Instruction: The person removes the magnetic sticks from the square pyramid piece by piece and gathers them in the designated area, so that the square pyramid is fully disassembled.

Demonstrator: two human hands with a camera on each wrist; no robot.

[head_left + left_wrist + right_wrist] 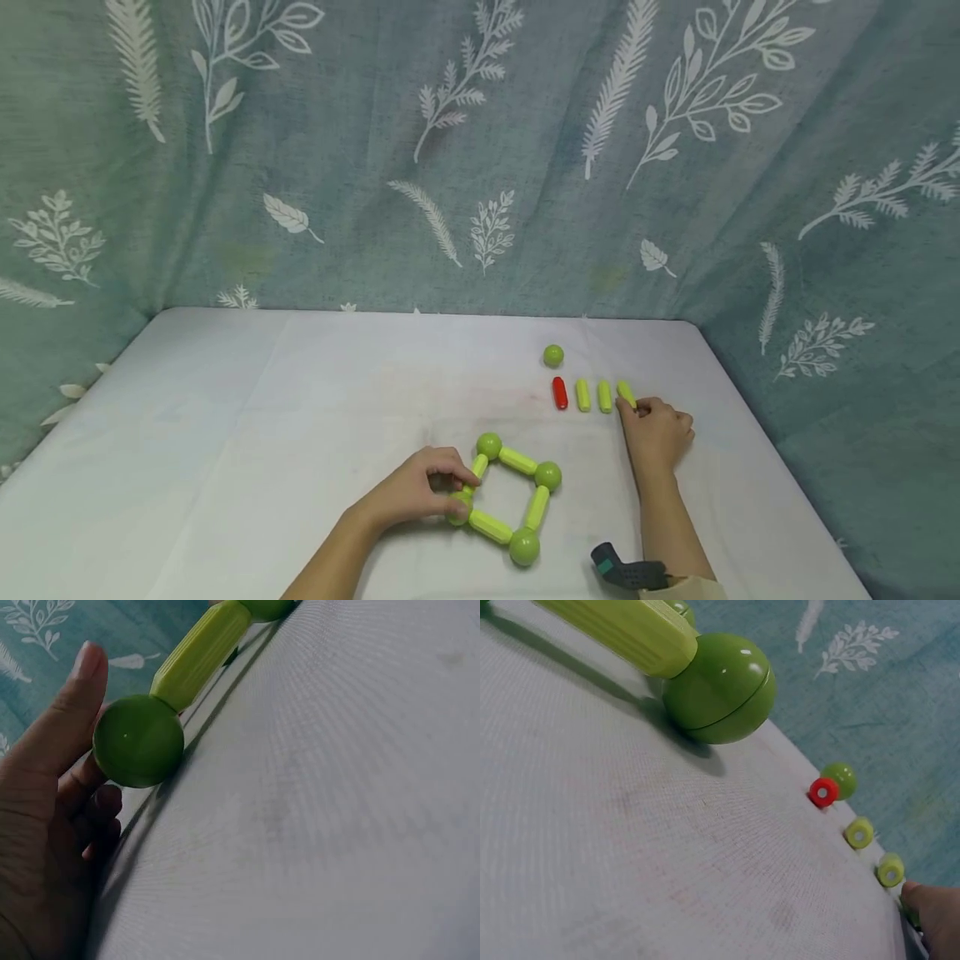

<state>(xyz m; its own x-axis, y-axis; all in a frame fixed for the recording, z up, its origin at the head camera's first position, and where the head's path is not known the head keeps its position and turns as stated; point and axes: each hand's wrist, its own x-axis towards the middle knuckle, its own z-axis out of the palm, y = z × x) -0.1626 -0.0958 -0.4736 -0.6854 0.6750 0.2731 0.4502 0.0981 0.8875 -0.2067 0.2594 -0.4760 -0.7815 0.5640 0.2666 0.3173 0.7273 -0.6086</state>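
Observation:
In the head view, light-green magnetic rods and green balls are joined into a four-sided frame [491,527] lying on the table. My left hand [422,490] holds the green ball [139,740] at the frame's left corner between thumb and fingers; a ribbed rod [201,654] runs from that ball. Farther back on the right, my right hand [658,433] pinches the near end of the rightmost loose light-green rod [626,392]. In the right wrist view only part of this hand [936,911] shows, and the rod is mostly hidden.
Left of the right hand lie two loose light-green rods [605,397] and a red rod [560,393]. A loose green ball [553,356] sits behind the red rod. The white table [300,417] ends at a leaf-patterned curtain [360,208]. A dark wrist device [628,572] is on the right forearm.

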